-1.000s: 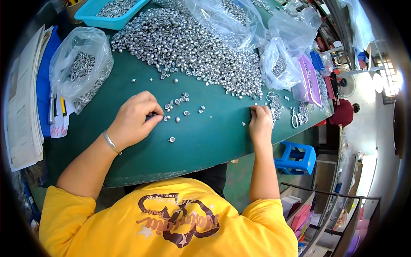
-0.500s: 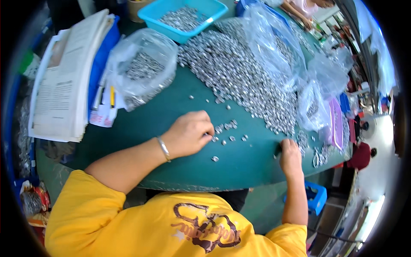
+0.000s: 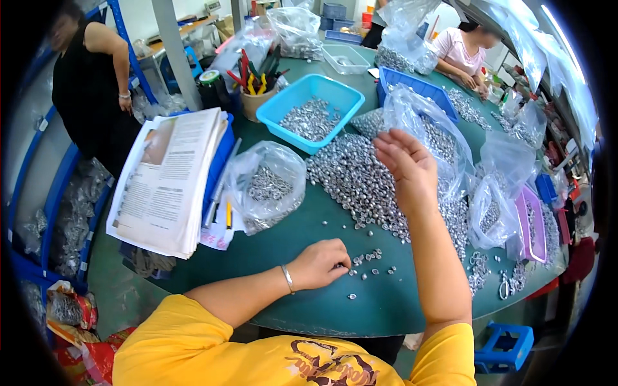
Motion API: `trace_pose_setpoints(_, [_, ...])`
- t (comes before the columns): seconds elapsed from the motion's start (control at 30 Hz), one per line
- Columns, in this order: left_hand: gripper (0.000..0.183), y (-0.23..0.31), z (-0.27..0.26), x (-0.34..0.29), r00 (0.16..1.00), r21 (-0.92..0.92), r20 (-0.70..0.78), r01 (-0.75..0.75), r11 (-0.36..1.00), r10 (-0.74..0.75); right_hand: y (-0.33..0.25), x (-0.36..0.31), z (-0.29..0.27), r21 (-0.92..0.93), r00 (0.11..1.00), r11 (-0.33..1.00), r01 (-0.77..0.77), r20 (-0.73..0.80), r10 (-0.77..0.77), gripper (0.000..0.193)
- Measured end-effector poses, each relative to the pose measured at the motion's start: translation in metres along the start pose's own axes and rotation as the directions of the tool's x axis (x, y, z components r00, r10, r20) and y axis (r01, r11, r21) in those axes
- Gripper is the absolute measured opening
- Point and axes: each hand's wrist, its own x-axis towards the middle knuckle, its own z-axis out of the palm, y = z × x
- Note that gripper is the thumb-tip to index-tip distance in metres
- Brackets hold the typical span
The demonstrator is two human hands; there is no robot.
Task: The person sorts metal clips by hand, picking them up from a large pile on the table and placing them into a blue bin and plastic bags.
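My left hand (image 3: 320, 264) rests on the green table (image 3: 270, 309), fingers curled and closed. Whatever it may hold is hidden. Just to its right lie several small loose silvery metal pieces (image 3: 367, 257), and a single one sits nearer the table's front edge. Above the large heap of shiny metal pieces (image 3: 357, 186) hangs my right hand (image 3: 407, 164), fingers stretched out and nothing visible in them. Behind that hand are a clear plastic bag (image 3: 450, 154) of pieces and a blue tray (image 3: 389, 77). A turquoise tub (image 3: 270, 122) with more pieces stands left of the hand.
At left, papers (image 3: 167, 186) are stacked beside an open clear bag (image 3: 293, 167) of pieces and a yellow pen (image 3: 228, 214). A pot of pliers (image 3: 255, 103) stands behind. A purple basket (image 3: 531, 225) sits at right. One person (image 3: 90, 83) stands far left; another (image 3: 460, 51) works far right.
My right hand has risen from the table's right side to above the heap, and its fingers have opened out. My left hand stays by the loose pieces. The view has tilted up, showing more of the room.
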Motion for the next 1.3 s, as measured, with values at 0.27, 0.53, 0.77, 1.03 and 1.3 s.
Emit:
trace_pose_setpoints(0.27, [0.006,0.004,0.006,0.008,0.999,0.071,-0.011,-0.048,0.996,0.049,0.058,-0.029,-0.085,-0.815,0.807,0.005,0.579,0.572,-0.143,0.036])
trace_pose_setpoints(0.53, [0.011,0.020,0.001,0.014,0.992,0.004,-0.107,0.070,0.998,-0.069,0.062,-0.084,-0.104,-0.799,0.801,0.058,0.598,0.597,-0.048,0.041])
trace_pose_setpoints(0.77, [0.047,0.015,0.008,0.067,0.990,0.471,0.003,-0.128,0.873,0.144,0.033,-0.143,-0.138,-0.851,0.834,0.127,0.509,0.524,0.174,0.052])
trace_pose_setpoints(1.03, [0.071,0.009,0.042,0.104,0.938,0.592,0.332,-0.130,0.796,-0.094,0.041,-0.153,-0.134,-0.944,0.925,0.003,0.330,0.324,0.199,0.074])
trace_pose_setpoints(1.3, [0.066,0.045,0.026,0.022,0.940,0.615,0.297,-0.052,0.787,-0.170,0.039,-0.200,-0.101,-0.843,0.841,0.217,0.492,0.524,0.131,0.079])
